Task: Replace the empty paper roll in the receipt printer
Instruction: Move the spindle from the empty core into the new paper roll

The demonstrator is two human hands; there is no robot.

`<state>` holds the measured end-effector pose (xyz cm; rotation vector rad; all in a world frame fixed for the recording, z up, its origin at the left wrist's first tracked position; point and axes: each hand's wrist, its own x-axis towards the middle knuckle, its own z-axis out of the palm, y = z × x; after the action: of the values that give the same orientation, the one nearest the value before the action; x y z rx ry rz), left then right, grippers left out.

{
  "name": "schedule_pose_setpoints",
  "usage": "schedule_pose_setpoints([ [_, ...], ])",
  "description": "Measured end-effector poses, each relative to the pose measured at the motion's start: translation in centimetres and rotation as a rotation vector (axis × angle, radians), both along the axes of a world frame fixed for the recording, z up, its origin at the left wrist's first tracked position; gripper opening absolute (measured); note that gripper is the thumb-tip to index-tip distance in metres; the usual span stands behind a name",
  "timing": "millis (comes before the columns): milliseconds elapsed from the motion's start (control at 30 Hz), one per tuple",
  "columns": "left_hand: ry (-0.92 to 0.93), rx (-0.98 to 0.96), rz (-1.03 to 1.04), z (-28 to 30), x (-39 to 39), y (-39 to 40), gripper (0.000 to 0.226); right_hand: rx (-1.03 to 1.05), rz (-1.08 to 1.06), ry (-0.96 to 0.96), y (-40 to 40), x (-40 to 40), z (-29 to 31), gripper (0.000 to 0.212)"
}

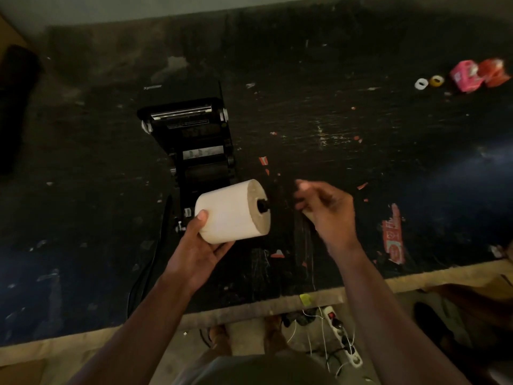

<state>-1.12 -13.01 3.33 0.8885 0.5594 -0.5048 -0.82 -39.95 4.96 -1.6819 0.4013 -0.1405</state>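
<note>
Head view: the paper roll (231, 212) lies on its side in your left hand (198, 245), thumb on top, a black spindle (263, 208) protruding toward your right hand (326, 215). That hand hovers just beside it, empty, fingers loosely curled. The printer (194, 140) stands open beyond your left hand.

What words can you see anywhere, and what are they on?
"Xprinter": on the black receipt printer, faint, my best reading.
Label inside the printer's open lid: too small to read.
Red wrapper on the table: print too blurred.
Pink packet: blurred.
</note>
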Motion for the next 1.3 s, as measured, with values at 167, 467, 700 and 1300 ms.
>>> schedule_pose_setpoints([
  [167, -0.008, -0.008, 0.054, -0.2, -0.5, 0.5, 0.040, -0.620, 0.020, 0.374, -8.2, 3.0, -6.0, 0.011],
  [467, -0.024, 0.029, 0.087, 0.1, -1.1, 0.2, 0.040, -0.885, 0.512, 0.554, -10.2, 6.4, -11.1, 0.027],
  [700, -0.041, 0.035, 0.072, 0.0, -1.5, -0.3, 0.042, -0.755, 0.413, 0.523, -10.7, 7.0, -12.0, 0.022],
  [1300, -0.043, -0.060, 0.065, -0.6, -2.5, 0.1, 0.043, -0.770, 0.319, -0.294, -5.6, 4.0, -0.7, 0.043],
])
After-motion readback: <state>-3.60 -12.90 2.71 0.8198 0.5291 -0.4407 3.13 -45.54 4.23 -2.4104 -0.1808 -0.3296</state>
